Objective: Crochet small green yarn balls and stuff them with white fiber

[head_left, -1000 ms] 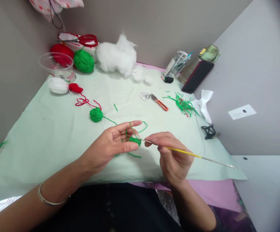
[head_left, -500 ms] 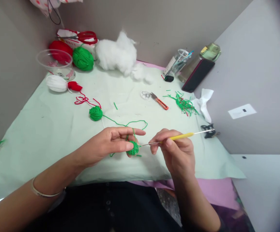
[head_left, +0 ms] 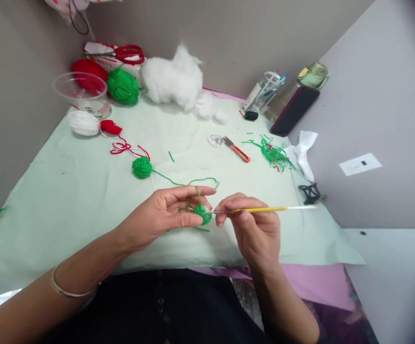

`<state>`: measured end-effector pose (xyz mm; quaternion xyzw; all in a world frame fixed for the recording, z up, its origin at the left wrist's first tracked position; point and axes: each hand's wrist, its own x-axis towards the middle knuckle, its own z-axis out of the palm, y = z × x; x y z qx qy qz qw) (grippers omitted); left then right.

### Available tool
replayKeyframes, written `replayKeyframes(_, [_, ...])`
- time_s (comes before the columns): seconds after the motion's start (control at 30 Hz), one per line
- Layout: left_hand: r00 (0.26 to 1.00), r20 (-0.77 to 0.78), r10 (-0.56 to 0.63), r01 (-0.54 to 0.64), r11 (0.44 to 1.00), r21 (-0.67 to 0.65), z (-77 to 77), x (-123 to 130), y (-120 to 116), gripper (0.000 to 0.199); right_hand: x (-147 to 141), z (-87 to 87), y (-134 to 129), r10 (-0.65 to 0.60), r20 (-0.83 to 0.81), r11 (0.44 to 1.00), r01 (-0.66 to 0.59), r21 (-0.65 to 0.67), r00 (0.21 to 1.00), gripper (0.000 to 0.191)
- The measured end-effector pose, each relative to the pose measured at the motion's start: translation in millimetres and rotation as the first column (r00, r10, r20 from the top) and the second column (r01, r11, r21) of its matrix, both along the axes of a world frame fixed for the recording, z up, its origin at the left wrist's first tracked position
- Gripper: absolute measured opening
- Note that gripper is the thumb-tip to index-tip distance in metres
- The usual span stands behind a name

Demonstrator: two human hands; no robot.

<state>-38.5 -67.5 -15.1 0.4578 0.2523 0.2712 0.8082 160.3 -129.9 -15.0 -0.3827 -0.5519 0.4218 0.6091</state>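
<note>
Between the thumb and fingers of my left hand [head_left: 168,208] is a small round green crochet piece [head_left: 203,217]. A strand of green yarn runs over the outstretched index finger of that hand. My right hand [head_left: 252,222] is closed round a crochet hook with a yellow handle [head_left: 261,209], held almost level. The hook's metal shaft reaches left into the crochet piece, and its tip seems to show on the far side. Green yarn trails back across the cloth to a small green ball [head_left: 142,167].
A pale green cloth [head_left: 67,200] covers the table. Orange thread snips [head_left: 236,149] and green yarn scraps [head_left: 274,155] lie right of centre. White stuffing [head_left: 173,79], a plastic tub [head_left: 80,91], red scissors [head_left: 128,54] and a large green yarn ball [head_left: 123,86] sit at the back.
My right hand has moved left, pushing the hook's shaft into the crochet piece. The piece has turned and shifted slightly right in my left hand, and the hook lies more level.
</note>
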Motion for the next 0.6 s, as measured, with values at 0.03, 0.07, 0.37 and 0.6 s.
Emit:
replayKeyframes(0.03, [1.000, -0.017, 0.018, -0.018, 1.000, 0.010, -0.4, 2, -2, 0.047, -2, -0.1, -1, -0.047, 0.091, 0.997, 0.041, 0.064, 0.995, 0.019])
replayKeyframes(0.07, [0.999, -0.029, 0.032, -0.032, 0.999, 0.018, -0.4, 3, -3, 0.049, -4, 0.1, -2, -0.098, 0.177, 0.989, 0.075, 0.131, 0.979, 0.021])
replayKeyframes(0.37, [0.975, -0.082, 0.206, -0.200, 0.977, 0.074, 5.7, 11, -14, 0.059, -13, -6.7, 3, -0.155, 0.146, 0.981, 0.134, 0.143, 0.977, 0.021])
replayKeyframes(0.6, [0.955, -0.093, 0.283, -0.248, 0.927, 0.280, 6.4, 11, -14, 0.055, -15, -9.1, 7, -0.087, -0.074, 0.996, 0.089, 0.024, 0.994, 0.015])
